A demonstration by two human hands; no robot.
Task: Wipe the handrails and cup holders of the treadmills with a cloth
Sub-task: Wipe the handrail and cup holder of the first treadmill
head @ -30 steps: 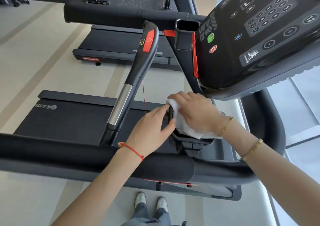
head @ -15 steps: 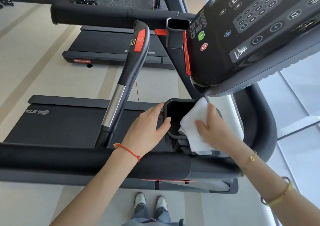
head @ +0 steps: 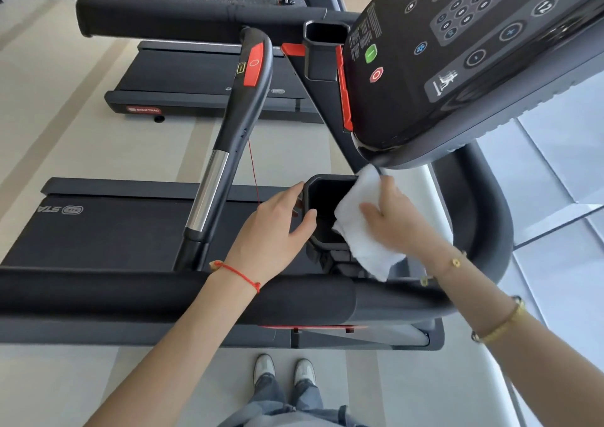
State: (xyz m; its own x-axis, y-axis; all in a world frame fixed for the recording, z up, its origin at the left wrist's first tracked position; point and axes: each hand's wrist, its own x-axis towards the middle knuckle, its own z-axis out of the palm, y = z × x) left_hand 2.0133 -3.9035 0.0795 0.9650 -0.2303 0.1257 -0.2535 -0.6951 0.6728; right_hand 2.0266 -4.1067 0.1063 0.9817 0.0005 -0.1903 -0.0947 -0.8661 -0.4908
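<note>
cup holder (head: 327,211): black open-topped pocket, sat just below the console (head: 457,60) edge, mouth facing up at the camera
left hand (head: 277,227): gripped the cup holder's left wall, fingers along the outer face, thumb hooked over the rim
right hand (head: 392,220): on the cup holder's right side, fingers curled round the white cloth (head: 362,227), pressing it on the right rim
cloth position: draped over the cup holder's right wall, loose end hung down outside, upper corner near the console's underside
key relation: cup holder cavity lay directly left of the right hand, between both hands; right hand nearer the unwiped inside since it held the cloth
judgement: next move likely a short push left and down into the cavity; left hand looked set to steady the cup holder
handrail (head: 228,139): long axis ran away from the cup holder's left side, up toward the far treadmill; neither hand touched it
front bar (head: 130,296): crossed below the cup holder, under both forearms
</note>
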